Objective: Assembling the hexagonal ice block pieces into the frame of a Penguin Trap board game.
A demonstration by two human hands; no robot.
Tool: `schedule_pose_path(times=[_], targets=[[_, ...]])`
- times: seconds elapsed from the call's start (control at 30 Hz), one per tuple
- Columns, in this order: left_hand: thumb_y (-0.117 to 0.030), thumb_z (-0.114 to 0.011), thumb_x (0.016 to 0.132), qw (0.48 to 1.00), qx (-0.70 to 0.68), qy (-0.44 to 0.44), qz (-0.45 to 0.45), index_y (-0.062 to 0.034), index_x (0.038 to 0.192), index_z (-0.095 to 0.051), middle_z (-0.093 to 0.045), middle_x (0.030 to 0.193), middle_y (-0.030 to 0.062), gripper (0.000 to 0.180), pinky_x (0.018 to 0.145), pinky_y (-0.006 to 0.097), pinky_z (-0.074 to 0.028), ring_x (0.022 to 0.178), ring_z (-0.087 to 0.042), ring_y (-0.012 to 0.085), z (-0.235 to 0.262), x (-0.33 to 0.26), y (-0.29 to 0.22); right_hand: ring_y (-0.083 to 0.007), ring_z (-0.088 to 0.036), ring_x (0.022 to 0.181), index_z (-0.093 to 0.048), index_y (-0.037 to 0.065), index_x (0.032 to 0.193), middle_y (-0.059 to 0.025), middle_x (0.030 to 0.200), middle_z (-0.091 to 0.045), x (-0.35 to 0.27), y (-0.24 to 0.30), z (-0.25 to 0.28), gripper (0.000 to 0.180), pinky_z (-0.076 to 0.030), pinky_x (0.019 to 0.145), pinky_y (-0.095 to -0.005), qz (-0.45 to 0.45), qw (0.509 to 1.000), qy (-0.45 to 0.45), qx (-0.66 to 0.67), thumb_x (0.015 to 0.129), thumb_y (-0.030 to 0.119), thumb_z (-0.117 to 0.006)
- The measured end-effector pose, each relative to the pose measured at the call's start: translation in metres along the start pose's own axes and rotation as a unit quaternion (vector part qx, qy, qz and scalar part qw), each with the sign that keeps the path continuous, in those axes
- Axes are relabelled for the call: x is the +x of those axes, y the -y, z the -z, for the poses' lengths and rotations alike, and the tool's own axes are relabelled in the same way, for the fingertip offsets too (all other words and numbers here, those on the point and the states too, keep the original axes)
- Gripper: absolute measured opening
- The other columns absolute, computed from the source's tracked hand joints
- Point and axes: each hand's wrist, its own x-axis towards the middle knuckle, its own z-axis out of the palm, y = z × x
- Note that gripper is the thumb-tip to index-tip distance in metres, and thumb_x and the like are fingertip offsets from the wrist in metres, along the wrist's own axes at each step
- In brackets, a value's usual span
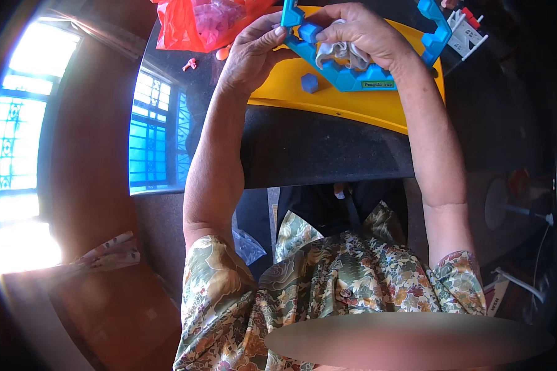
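Observation:
A light-blue plastic frame [353,79] with a zigzag inner edge stands over a yellow board [278,93] on the dark table. My left hand [257,49] grips the frame's left side between thumb and fingers. My right hand [371,37] is closed on a crumpled whitish cloth [342,57] inside the frame. Its thumb and fingertips reach to a small blue hexagonal block [309,32] by the frame's left edge. Another blue hexagonal block [309,83] lies loose on the yellow board, below the frame.
A red plastic bag [192,28] lies at the back left. Near it are a small pink-red toy piece [190,64] and an orange piece [223,54]. A white plastic toy part [465,36] with a red piece sits at the back right. The table's near edge [266,185] runs before my body.

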Motion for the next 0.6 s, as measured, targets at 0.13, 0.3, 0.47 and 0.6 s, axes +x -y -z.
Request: schedule_pose_path(times=[0.13, 0.3, 0.47, 0.6], targets=[[-0.028, -0.071, 0.097, 1.0, -0.017, 0.019, -0.005, -0.0063, 0.132, -0.067, -0.071, 0.122, 0.0109, 0.041, 0.103, 0.053, -0.055, 0.118, -0.069, 0.0284, 0.0, 0.003, 0.003, -0.0098, -0.061, 0.053, -0.068, -0.007, 0.115, -0.0088, 0.076, -0.07, -0.001, 0.003, 0.004, 0.026, -0.047, 0.047, -0.0219, -0.009, 1.0, 0.022, 0.004, 0.089, -0.004, -0.066], [-0.029, -0.069, 0.099, 1.0, -0.009, 0.004, -0.002, -0.0061, 0.134, -0.066, -0.07, 0.122, 0.0102, 0.042, 0.105, 0.054, -0.053, 0.119, -0.068, 0.0283, 0.0, -0.001, 0.002, -0.0133, -0.066, 0.061, -0.064, -0.004, 0.116, -0.0089, 0.086, -0.071, -0.008, 0.009, 0.008, 0.028, -0.054, 0.054, -0.0233, 0.01, 1.0, 0.007, 0.006, 0.089, -0.001, -0.069], [-0.029, -0.067, 0.101, 1.0, -0.009, -0.009, 0.015, -0.0053, 0.135, -0.064, -0.068, 0.122, 0.0091, 0.041, 0.107, 0.056, -0.051, 0.119, -0.067, 0.0277, 0.003, -0.006, 0.005, -0.0148, -0.07, 0.082, -0.063, -0.003, 0.118, -0.0079, 0.102, -0.069, -0.01, 0.015, 0.004, 0.031, -0.058, 0.068, -0.0255, 0.103, 0.993, -0.014, 0.053, 0.089, 0.006, -0.072], [-0.029, -0.065, 0.103, 0.999, 0.002, -0.03, 0.036, -0.0039, 0.135, -0.062, -0.067, 0.125, 0.011, 0.041, 0.106, 0.053, -0.053, 0.12, -0.066, 0.0286, 0.002, -0.006, 0.006, -0.0147, -0.072, 0.078, -0.067, -0.002, 0.12, -0.0092, 0.093, -0.073, -0.017, 0.03, -0.013, 0.03, -0.058, 0.067, -0.028, 0.086, 0.975, -0.045, -0.201, 0.094, 0.011, -0.065]])
